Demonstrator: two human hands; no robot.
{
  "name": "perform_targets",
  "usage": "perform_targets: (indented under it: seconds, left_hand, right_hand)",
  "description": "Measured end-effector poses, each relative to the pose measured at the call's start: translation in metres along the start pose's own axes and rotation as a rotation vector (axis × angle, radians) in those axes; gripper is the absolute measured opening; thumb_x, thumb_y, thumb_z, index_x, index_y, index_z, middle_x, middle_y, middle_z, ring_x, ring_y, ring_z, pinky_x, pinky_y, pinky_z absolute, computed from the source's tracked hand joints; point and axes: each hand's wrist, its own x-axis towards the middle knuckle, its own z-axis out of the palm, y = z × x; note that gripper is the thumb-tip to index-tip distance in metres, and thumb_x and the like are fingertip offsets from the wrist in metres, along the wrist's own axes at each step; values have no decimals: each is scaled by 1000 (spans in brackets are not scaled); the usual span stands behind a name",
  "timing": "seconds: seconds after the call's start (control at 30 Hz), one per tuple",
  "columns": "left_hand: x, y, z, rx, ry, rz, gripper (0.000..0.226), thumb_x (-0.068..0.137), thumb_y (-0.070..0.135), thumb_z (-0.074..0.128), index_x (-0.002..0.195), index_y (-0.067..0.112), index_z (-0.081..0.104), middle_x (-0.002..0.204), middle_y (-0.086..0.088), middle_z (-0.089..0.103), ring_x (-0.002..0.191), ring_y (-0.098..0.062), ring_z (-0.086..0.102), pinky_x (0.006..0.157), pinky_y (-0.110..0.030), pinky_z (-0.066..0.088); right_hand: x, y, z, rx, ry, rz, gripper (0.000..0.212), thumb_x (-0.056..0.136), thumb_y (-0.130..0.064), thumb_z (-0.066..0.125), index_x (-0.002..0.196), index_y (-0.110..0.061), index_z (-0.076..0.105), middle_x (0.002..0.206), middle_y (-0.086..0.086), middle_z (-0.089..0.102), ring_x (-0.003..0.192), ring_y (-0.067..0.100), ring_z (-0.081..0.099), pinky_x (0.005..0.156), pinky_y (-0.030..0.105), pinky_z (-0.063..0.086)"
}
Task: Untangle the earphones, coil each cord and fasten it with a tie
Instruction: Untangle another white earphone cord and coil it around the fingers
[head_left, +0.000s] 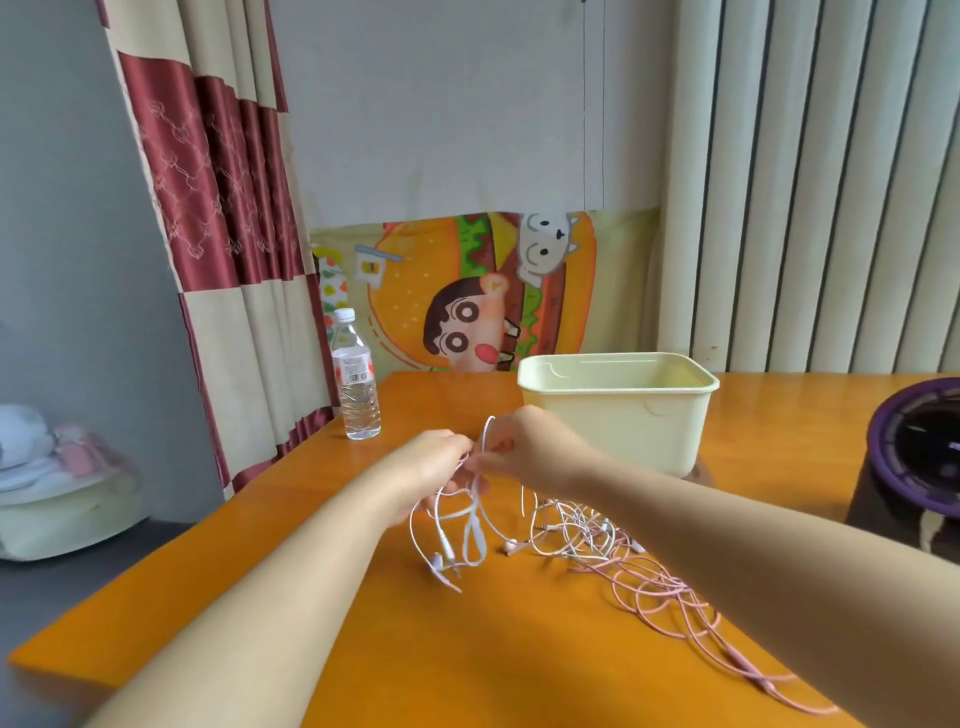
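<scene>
My left hand (434, 467) and my right hand (524, 447) meet above the middle of the orange table (322, 597), both pinching the same white earphone cord (470, 525). Its loops hang from my fingers, and its earbuds (439, 564) dangle just above or on the tabletop. To the right lies a tangle of white and pink earphone cords (587, 535), partly hidden by my right forearm. Long pink loops (670, 597) trail from it toward the near right edge. No tie is visible.
A pale yellow plastic tub (618, 410) stands behind my right hand. A clear water bottle (356, 379) stands at the back left of the table. A dark round device with a purple rim (914, 457) sits at the right edge. Curtains hang behind.
</scene>
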Motion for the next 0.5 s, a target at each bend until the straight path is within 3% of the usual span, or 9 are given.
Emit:
perform_targets:
  seconds: [0.1,0.2,0.3,0.37,0.43,0.5]
  left_hand:
    - [4,0,0,2,129,102,26,98,28,42,80,15,56,65,2,56,64,-16,49,64,-30,39]
    - [10,-2,-6,-27,289,186,27,100,35,40,102,14,57,72,2,57,75,-18,55,80,-33,44]
    - [11,-2,-10,-26,307,187,28,100,38,38,107,16,55,70,3,53,70,-15,51,74,-31,42]
    - [12,-1,-8,-25,283,189,29,100,38,38,108,16,55,70,4,53,69,-14,50,75,-31,42]
    - [10,2,-3,-19,255,205,28,100,38,39,107,16,55,69,4,52,68,-13,50,76,-31,43]
    - [10,4,3,-8,234,224,28,100,37,39,106,16,56,68,4,51,66,-12,48,72,-30,42]
  right_hand:
    - [-2,2,-1,211,130,31,24,79,-34,75,82,-16,58,66,-7,53,58,6,45,50,13,33]
    - [-6,17,-3,330,169,110,40,82,-38,71,105,-11,51,88,0,58,76,14,52,68,27,44]
    - [-20,44,12,-55,-194,86,37,88,-33,64,120,-16,54,114,5,59,97,17,55,83,28,45]
    - [-32,60,30,-344,-457,49,40,91,-29,57,130,-26,50,124,7,53,113,25,51,91,37,47]
    - [-38,66,37,-600,-562,43,45,95,-20,47,138,-29,42,133,10,45,125,30,42,94,43,45]
    - [-41,67,28,-762,-563,66,45,96,-14,44,139,-25,41,140,11,40,128,31,38,94,43,44]
